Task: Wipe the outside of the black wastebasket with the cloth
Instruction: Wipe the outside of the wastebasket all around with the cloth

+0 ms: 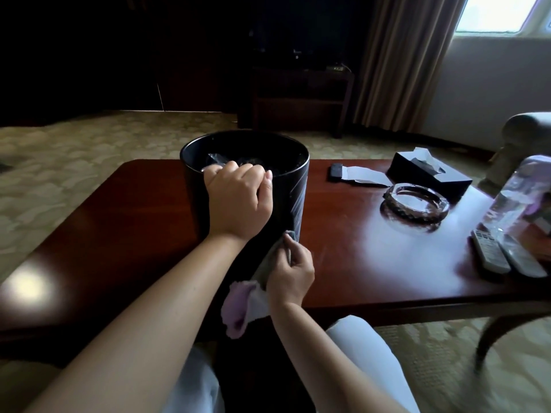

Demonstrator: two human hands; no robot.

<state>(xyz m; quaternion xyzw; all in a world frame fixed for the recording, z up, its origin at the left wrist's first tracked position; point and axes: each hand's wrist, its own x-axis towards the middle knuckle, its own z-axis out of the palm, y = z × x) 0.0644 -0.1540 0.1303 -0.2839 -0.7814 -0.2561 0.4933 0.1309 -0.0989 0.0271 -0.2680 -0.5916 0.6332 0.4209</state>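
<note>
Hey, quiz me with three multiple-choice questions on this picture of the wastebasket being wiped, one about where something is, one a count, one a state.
1. Where does the round black wastebasket stand?
A. on the carpet
B. on the dark red wooden table
C. on the armchair

2. How many white remote controls lie at the table's right edge?
A. two
B. four
C. none

3. What is the left hand doing?
A. lying flat on the table
B. holding the clear plastic bottle
C. gripping the wastebasket's rim

Answers: 1 B, its base sits on the tabletop. 2 A, two lie side by side. 3 C, its fingers curl over the near rim while the right hand holds the grey and lilac cloth low against the outside wall.
</note>
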